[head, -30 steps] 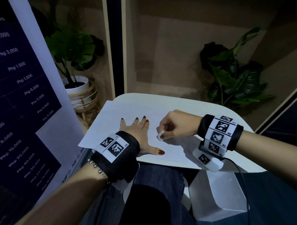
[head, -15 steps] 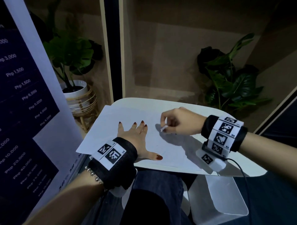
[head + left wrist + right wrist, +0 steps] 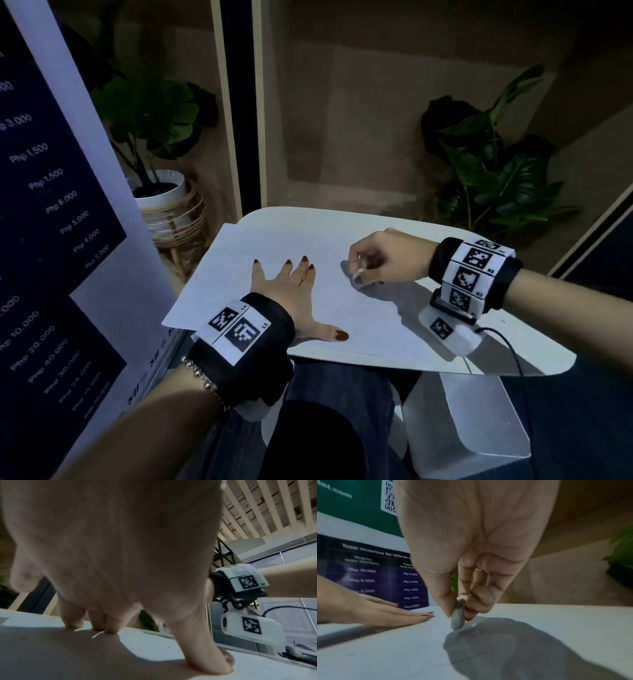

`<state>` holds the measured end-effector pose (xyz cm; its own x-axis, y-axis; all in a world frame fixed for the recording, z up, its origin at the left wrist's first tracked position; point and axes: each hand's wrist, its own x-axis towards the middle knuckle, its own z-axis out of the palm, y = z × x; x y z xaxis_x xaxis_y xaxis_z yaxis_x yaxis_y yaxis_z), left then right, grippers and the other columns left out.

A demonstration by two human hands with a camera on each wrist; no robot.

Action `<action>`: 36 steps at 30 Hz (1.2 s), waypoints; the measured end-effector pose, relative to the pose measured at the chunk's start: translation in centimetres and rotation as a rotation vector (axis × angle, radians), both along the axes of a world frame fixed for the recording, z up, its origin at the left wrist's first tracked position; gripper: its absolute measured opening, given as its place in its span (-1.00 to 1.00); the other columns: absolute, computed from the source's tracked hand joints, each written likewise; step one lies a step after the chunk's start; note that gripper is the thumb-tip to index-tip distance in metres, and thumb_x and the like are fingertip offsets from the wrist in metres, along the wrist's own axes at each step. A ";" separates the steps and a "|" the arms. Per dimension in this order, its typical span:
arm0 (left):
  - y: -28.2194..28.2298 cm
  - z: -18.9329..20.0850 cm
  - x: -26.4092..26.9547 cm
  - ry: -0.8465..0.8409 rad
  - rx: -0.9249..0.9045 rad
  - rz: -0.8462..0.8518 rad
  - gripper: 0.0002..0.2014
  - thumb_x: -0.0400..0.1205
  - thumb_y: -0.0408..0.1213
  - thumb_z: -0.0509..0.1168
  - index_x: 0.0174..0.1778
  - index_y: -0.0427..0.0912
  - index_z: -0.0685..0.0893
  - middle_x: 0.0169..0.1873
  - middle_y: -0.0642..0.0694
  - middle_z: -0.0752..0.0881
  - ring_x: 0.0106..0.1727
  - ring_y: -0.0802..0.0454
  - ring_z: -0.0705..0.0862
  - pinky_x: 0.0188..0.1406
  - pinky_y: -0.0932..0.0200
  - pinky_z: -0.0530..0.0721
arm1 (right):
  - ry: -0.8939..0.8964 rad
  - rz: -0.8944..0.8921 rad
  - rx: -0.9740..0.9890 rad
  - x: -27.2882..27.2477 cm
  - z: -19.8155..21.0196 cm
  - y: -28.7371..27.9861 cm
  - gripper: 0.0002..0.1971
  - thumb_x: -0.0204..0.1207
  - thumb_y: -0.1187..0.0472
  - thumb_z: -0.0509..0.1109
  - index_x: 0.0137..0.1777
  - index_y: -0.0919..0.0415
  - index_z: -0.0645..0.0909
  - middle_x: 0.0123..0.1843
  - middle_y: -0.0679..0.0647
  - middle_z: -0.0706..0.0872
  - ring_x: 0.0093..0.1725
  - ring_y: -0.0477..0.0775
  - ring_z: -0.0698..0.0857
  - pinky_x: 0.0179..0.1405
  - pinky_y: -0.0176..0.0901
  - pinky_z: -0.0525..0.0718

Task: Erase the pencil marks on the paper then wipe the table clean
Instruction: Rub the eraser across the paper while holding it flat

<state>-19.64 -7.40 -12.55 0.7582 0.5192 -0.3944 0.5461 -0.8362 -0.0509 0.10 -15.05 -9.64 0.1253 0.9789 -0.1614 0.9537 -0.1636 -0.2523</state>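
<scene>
Rubbing now: your right grip (image 3: pixel 383 263) pinches the eraser (image 3: pixel 458 616), its tip on the paper (image 3: pixel 291 246) just below. Your left grip (image 3: pixel 291 291) lies flat beside it. Paper is thin and tears, so press gently on the counter (image 3: pixel 531 349).

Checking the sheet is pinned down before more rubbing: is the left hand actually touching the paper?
Touching. The left wrist view shows the left hand with its fingertips and thumb pressed flat on the paper, no gap beneath; the head view agrees.
</scene>
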 end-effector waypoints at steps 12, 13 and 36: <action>0.0 0.1 0.1 0.018 -0.004 0.006 0.17 0.43 0.60 0.02 0.73 -0.11 -0.28 0.72 -0.01 -0.29 0.74 -0.03 -0.21 0.56 -0.48 -0.28 | 0.042 -0.032 -0.022 0.4 -0.1 0.5 -0.92 0.45 0.06 0.57 -0.14 -0.01 0.74 -0.32 -0.14 0.73 -0.32 -0.20 0.62 -0.20 -0.29 0.58; 0.0 0.1 0.1 0.019 -0.005 0.006 0.17 0.44 0.60 0.02 0.73 -0.11 -0.28 0.72 -0.01 -0.29 0.74 -0.03 -0.21 0.56 -0.48 -0.28 | 0.012 -0.065 -0.019 1.0 0.0 0.5 -0.92 0.45 0.07 0.57 -0.14 0.01 0.74 -0.31 -0.13 0.73 -0.29 -0.14 0.63 -0.20 -0.25 0.57; -0.7 1.0 0.4 0.115 0.016 -0.086 -0.09 0.53 0.50 0.08 0.66 0.37 -0.30 0.71 -0.22 -0.26 0.73 -0.25 -0.12 0.59 -0.48 -0.09 | 0.597 -0.503 0.419 -8.5 -4.8 -5.7 -0.87 0.45 0.18 0.58 -0.25 0.21 0.73 -0.48 -0.05 0.73 -0.45 -0.18 0.66 -0.32 -0.32 0.58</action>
<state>-19.29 -8.07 -11.51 0.7502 0.4609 -0.4740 0.4622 -0.8783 -0.1226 -8.39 -20.77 -14.48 0.5663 0.8239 0.0225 0.4840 -0.3103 -0.8182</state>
